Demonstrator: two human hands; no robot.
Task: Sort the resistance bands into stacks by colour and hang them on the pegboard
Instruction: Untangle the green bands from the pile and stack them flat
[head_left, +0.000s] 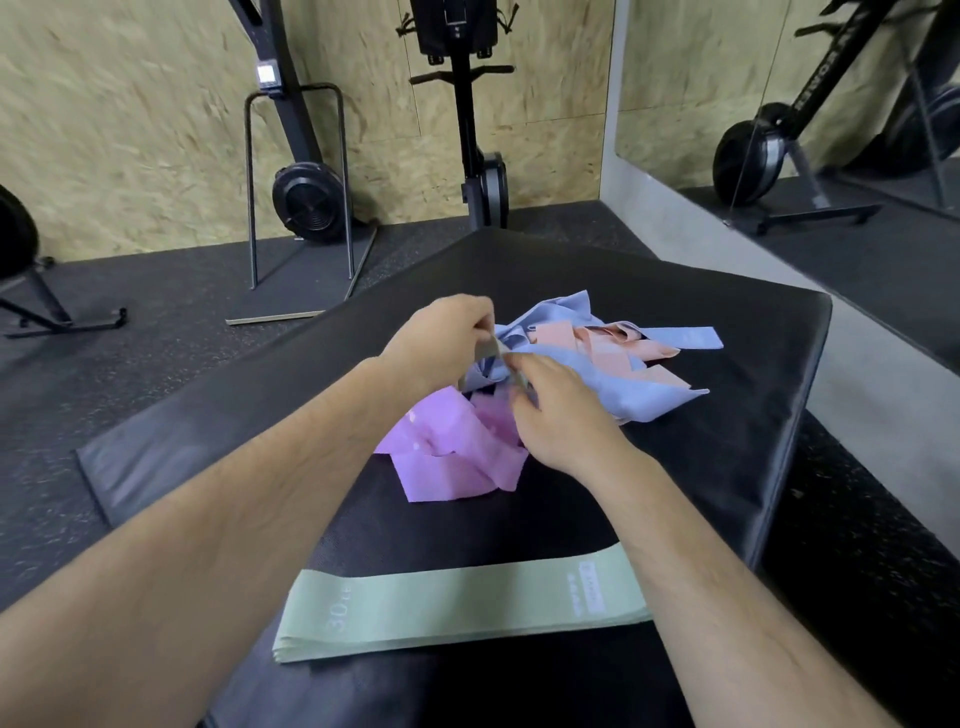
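Holding of one grey-green band (491, 349) over the tangled pile (571, 364) was shared by both grips.

The left grip (441, 338) was closed in a pinch on the band's upper end, just left of the pile; the right grip (561, 415) was curled round its lower end, at the pile's near edge. The pile itself was made up of blue bands (639, 395) and peach bands (602, 345) on its far right side, and purple bands (452, 452) on its near left side, all crumpled on a black padded mat (727, 441). A flat stack of green bands (441, 608), marked 30, was laid well nearer to the person than the pile. Beyond the pile, exercise machines (306, 197) were stood against a chipboard wall (130, 130).
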